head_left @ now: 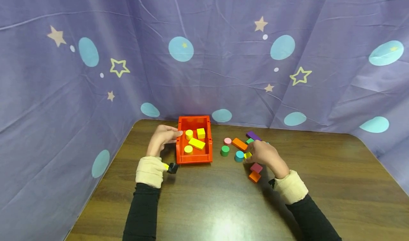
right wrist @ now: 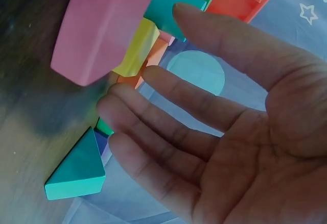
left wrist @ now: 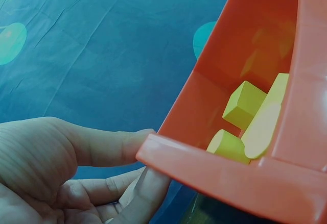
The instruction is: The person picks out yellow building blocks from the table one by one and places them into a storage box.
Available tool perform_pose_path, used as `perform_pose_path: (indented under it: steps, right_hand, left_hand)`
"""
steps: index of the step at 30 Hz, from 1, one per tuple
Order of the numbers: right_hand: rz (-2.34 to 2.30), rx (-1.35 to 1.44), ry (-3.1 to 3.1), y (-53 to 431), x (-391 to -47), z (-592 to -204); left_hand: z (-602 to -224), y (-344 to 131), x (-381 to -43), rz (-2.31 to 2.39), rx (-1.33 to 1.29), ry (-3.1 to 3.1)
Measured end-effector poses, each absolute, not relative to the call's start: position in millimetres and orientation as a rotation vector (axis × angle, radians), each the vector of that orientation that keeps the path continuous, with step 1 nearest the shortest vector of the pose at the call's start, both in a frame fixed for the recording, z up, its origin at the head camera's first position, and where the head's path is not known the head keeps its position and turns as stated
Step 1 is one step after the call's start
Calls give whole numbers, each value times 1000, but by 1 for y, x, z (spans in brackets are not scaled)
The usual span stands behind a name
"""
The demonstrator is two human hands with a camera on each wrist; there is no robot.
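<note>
My left hand [head_left: 163, 138] pinches the left rim of a red bin [head_left: 194, 158], thumb over the edge and fingers beneath, as the left wrist view shows. Inside the bin lie yellow blocks: a cube [head_left: 201, 133], a rectangular block [head_left: 196, 143] and two cylinders. Over the loose blocks at the right is my right hand [head_left: 263, 153], thumb and fingers spread apart. A yellow block [right wrist: 137, 48] sits just beyond its fingertips, beside a blue cylinder [head_left: 239, 156]. In the right wrist view a dark pink block [right wrist: 99, 30] partly covers the yellow one.
Between bin and right hand stand a green cylinder [head_left: 225, 150], a pink cylinder [head_left: 227, 141] and an orange block [head_left: 239, 144]. A purple block [head_left: 254, 136] lies behind, a small orange block [head_left: 254, 177] in front. A teal triangular block [right wrist: 76, 170] is near the right fingers. A patterned curtain borders the table.
</note>
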State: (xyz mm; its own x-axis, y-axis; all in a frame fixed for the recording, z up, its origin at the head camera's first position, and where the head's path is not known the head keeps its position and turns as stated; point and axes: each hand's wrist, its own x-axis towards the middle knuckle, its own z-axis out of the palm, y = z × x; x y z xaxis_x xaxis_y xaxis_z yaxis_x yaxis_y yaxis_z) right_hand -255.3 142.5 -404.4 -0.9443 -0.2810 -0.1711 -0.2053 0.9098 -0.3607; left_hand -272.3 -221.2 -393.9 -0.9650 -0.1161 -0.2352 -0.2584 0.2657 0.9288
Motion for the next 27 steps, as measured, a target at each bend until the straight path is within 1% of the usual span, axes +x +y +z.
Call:
perform_pose_path:
  steps: [12, 27]
  right_hand:
    - [-499, -332, 2862, 140, -254, -411]
    - [-422, -360, 2897, 134, -252, -413]
  left_hand:
    - [-395, -221, -273, 1777, -368, 2403]
    - [-396, -222, -273, 1814, -334, 2384]
